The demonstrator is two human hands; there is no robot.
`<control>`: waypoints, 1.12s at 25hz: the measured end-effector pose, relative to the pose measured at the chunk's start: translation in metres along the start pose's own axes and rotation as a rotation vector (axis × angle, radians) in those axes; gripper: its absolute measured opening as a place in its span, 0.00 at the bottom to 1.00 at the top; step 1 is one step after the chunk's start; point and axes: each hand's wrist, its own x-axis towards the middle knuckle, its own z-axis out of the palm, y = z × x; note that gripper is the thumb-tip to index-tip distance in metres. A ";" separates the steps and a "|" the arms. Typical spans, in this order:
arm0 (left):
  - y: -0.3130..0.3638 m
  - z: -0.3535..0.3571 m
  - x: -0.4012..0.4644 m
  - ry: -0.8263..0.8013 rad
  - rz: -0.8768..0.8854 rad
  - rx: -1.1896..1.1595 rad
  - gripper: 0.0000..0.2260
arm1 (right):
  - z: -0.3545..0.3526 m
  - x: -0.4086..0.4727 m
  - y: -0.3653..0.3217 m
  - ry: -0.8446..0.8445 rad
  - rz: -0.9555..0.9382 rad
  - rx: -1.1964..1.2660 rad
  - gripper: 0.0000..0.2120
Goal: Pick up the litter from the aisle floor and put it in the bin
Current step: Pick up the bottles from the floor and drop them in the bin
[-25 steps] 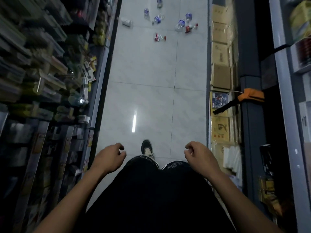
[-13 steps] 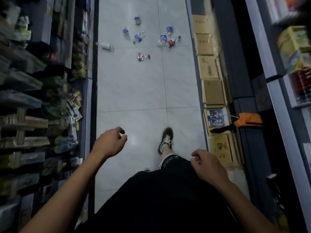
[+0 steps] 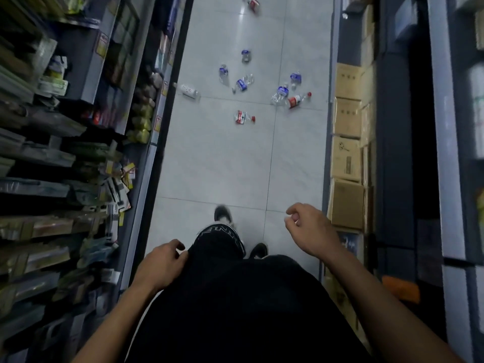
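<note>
Several crushed plastic bottles lie scattered on the pale tiled aisle floor (image 3: 217, 158) ahead. Nearest is a red-labelled bottle (image 3: 243, 117). Further on are a red-capped bottle (image 3: 298, 100), blue-labelled bottles (image 3: 280, 94) (image 3: 243, 83) (image 3: 223, 73), and a white bottle (image 3: 189, 90) by the left shelf. Another piece of litter (image 3: 252, 2) lies at the top edge. My left hand (image 3: 163, 263) hangs by my thigh, fingers loosely curled, empty. My right hand (image 3: 309, 229) is raised in front of my hip, fingers half curled, empty. No bin is in view.
Stocked shelves (image 3: 78, 153) line the left side of the narrow aisle. Cardboard boxes (image 3: 345, 158) are stacked along the right side below dark shelving (image 3: 398, 153). My feet (image 3: 222, 214) are on the tiles below the litter.
I have walked forward along the aisle, so the bottles are closer and lower in view. My arms swung: the left hand dropped back, the right hand came forward.
</note>
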 end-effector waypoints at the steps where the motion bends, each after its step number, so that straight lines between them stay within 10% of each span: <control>1: 0.005 -0.012 0.015 -0.002 -0.014 -0.014 0.15 | -0.011 0.027 -0.009 -0.004 -0.011 0.001 0.12; 17: 0.197 -0.296 0.327 0.032 0.229 0.118 0.15 | -0.134 0.275 -0.057 0.009 0.210 0.022 0.07; 28: 0.360 -0.338 0.440 0.057 0.109 0.036 0.15 | -0.280 0.488 -0.021 -0.051 0.051 -0.001 0.10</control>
